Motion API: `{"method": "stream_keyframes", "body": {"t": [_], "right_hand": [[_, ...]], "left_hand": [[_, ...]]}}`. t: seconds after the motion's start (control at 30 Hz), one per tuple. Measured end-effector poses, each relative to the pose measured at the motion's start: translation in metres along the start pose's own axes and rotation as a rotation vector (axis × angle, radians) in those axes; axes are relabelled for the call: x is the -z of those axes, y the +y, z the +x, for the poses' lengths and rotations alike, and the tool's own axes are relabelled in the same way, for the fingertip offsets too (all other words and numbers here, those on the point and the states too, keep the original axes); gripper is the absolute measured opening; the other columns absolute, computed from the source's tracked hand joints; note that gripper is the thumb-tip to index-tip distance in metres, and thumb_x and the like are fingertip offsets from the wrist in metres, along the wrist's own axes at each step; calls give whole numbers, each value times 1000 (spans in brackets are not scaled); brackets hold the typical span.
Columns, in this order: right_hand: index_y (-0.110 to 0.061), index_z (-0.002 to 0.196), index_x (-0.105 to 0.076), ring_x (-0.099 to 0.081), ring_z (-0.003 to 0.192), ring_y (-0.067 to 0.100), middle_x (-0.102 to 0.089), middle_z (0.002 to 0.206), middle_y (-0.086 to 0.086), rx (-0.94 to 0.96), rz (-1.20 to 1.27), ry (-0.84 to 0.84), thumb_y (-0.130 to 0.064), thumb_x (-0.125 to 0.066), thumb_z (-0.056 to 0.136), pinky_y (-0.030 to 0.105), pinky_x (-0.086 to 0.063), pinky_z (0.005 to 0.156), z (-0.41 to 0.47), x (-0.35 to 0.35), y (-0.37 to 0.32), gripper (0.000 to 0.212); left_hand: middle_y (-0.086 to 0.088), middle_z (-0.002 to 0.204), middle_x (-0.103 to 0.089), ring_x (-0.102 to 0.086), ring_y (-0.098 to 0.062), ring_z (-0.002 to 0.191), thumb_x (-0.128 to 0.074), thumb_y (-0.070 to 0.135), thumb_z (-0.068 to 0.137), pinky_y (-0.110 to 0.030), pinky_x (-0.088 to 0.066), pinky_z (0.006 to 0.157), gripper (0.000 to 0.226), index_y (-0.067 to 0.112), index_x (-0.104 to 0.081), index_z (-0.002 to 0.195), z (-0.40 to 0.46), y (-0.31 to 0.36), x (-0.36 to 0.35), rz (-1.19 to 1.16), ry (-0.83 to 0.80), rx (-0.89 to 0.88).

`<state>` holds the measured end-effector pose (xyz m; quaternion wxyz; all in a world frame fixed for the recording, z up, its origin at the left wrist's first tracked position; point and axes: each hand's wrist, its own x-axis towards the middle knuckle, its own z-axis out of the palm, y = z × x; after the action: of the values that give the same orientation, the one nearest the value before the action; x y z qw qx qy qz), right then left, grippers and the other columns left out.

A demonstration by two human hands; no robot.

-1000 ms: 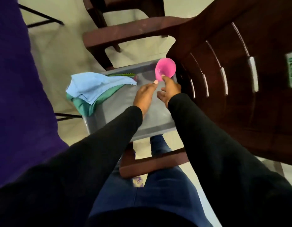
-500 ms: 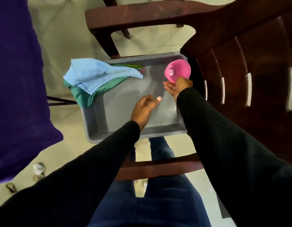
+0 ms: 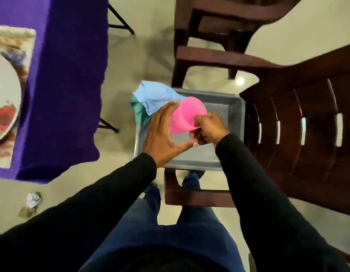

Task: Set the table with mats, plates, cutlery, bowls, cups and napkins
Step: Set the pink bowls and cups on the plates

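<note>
gripping smooth round pink cup (image 3: 186,116), both hands

A brown chair (image 3: 199,195) carries a grey tray (image 3: 191,163) holding folded cloths (image 3: 153,97).
</note>
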<state>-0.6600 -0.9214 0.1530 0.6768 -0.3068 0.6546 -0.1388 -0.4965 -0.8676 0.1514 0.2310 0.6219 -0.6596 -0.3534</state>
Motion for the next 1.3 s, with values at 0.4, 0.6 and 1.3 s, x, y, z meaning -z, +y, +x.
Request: {"method": "stream_keyframes", "body": {"t": [0.4, 0.6, 1.3], "right_hand": [[-1, 66, -57, -41, 42, 16, -44, 49, 7, 505, -411, -123, -16, -51, 92, 24, -32, 43, -124, -220, -137, 30], [-14, 80, -64, -61, 71, 22, -66, 74, 0, 910, -585, -37, -58, -46, 93, 44, -52, 66, -130, -329, -178, 49], [-25, 102, -74, -57, 74, 2, -67, 85, -13, 1319, -1082, -451, -84, -57, 67, 21, -43, 68, -97, -490, -307, 70]], "left_hand": [[4, 130, -62, -61, -14, 118, -94, 43, 57, -36, -55, 95, 93, 17, -51, 136, -81, -33, 240, -327, 535, -36], [9, 123, -66, -63, -8, 112, -87, 47, 53, -34, -54, 93, 89, 23, -55, 133, -111, -61, 323, -359, 802, 55], [26, 115, -65, -63, 0, 108, -85, 50, 52, -9, -50, 83, 82, 35, -56, 127, -100, -133, 429, -279, 1144, 377]]}}
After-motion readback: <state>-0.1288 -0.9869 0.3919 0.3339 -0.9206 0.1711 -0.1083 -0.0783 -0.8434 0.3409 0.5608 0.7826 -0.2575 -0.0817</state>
